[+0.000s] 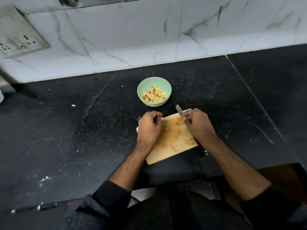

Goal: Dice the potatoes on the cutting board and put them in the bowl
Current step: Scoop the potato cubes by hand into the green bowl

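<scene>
Dicing judged nearly done: diced potatoes (154, 94) lie in bowl (142, 90). Knife (179, 111) is grasped by right hand (198, 124); left hand (149, 127) is curled, its grip indeterminate. Scraps on cutting board (172, 146) are to be gathered next.

One green bowl (154, 91) of many diced potato pieces (154, 94), too many to be counted, is seen beyond one wooden cutting board (172, 143). One knife (180, 112) and two hands, left (149, 128) and right (198, 125), are seen over the board.
</scene>
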Available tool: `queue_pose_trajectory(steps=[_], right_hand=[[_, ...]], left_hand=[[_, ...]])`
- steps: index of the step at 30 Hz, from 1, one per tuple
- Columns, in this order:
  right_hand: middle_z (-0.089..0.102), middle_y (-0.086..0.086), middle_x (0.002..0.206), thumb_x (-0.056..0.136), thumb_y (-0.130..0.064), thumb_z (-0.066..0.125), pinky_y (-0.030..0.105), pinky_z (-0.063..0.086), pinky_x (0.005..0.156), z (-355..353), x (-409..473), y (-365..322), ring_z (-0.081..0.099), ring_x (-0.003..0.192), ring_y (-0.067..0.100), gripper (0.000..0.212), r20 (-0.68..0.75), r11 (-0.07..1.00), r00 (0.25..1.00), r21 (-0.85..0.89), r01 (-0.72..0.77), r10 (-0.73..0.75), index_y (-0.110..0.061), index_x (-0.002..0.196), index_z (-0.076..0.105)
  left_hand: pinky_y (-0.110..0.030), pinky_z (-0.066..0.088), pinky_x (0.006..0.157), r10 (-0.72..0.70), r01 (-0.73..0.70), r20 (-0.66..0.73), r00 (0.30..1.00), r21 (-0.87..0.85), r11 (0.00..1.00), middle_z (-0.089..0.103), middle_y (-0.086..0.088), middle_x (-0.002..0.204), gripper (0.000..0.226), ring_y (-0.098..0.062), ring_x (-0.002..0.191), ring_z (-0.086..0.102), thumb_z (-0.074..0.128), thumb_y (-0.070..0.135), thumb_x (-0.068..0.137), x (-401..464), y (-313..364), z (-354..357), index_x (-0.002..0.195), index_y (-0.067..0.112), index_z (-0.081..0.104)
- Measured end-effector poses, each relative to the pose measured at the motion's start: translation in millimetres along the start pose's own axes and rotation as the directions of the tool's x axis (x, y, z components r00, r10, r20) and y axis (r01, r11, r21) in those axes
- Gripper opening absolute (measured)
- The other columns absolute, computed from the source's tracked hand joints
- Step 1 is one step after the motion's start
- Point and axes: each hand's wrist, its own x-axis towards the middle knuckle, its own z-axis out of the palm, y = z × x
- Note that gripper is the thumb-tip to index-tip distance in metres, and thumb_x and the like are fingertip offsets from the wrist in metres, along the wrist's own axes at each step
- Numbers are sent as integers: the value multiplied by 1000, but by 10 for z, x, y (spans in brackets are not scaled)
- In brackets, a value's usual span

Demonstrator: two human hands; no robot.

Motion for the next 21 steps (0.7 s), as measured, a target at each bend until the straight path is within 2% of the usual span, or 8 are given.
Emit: queue_pose_trajectory(steps=[3, 5, 8, 11, 14, 17, 19, 21], right_hand=[[59, 2, 109, 95, -18, 62, 41, 53, 82, 71, -187, 188, 53, 100, 20, 24, 27, 988, 997, -138, 69, -66, -19, 119, 68], [56, 2, 115, 93, -23, 66, 41, 52, 82, 85, -275, 299, 50, 103, 23, 35, 38, 967, 994, -229, 111, -105, -21, 127, 60], [49, 4, 120, 94, -25, 66, 40, 52, 80, 104, -331, 434, 49, 107, 23, 40, 104, 973, 992, -211, 96, -75, -20, 131, 53], [49, 4, 115, 96, -20, 60, 40, 53, 77, 119, -334, 520, 55, 99, 24, 33, 140, 983, 986, -148, 110, -89, -17, 129, 55], [50, 4, 111, 96, -19, 60, 39, 53, 76, 123, -314, 534, 55, 97, 22, 32, 114, 984, 991, -153, 88, -71, -16, 127, 57], [49, 3, 113, 96, -22, 60, 38, 53, 79, 114, -313, 540, 49, 104, 22, 34, 60, 972, 996, -218, 84, -72, -16, 129, 58], [49, 5, 124, 95, -27, 63, 41, 52, 86, 116, -294, 565, 45, 113, 25, 42, 61, 966, 997, -251, 66, -52, -19, 135, 55], [47, 7, 134, 94, -31, 66, 45, 50, 91, 129, -273, 572, 43, 120, 29, 49, 93, 977, 995, -209, 45, -26, -21, 139, 50]], left_hand=[[-33, 55, 85, -71, 67, 61, 996, 71, 995, 70, 7, 96, 10, -8, 89, 64, 69, 18, 91, -165, -62, 196, 100, 20, 74], [-33, 53, 88, -115, 110, 47, 992, 99, 989, 68, 3, 101, 13, -11, 92, 63, 69, 19, 92, -246, -30, 273, 104, 17, 74], [-32, 50, 94, -154, 149, 19, 988, 157, 976, 67, -1, 109, 23, -17, 102, 62, 72, 25, 91, -337, 6, 348, 111, 15, 71], [-34, 48, 100, -192, 156, 150, 970, 226, 962, 61, 1, 122, 54, -18, 112, 58, 80, 48, 80, -463, 40, 396, 124, 20, 66], [-43, 33, 118, -193, 52, 293, 936, 430, 901, 40, -5, 154, 100, -25, 140, 39, 79, 71, 63, -585, 9, 355, 146, 26, 47], [-51, 8, 124, -339, 130, 252, 907, 598, 791, 3, -21, 166, 135, -40, 154, 3, 78, 77, 57, -677, -103, 257, 159, 17, 14], [-52, 5, 125, -449, 252, 204, 870, 598, 760, -6, -32, 162, 146, -45, 152, -5, 78, 79, 55, -719, -145, 195, 157, 6, 4], [-52, 7, 125, -465, 295, 198, 863, 549, 782, -7, -37, 160, 149, -48, 151, -5, 78, 79, 56, -747, -161, 165, 156, 1, 1]])
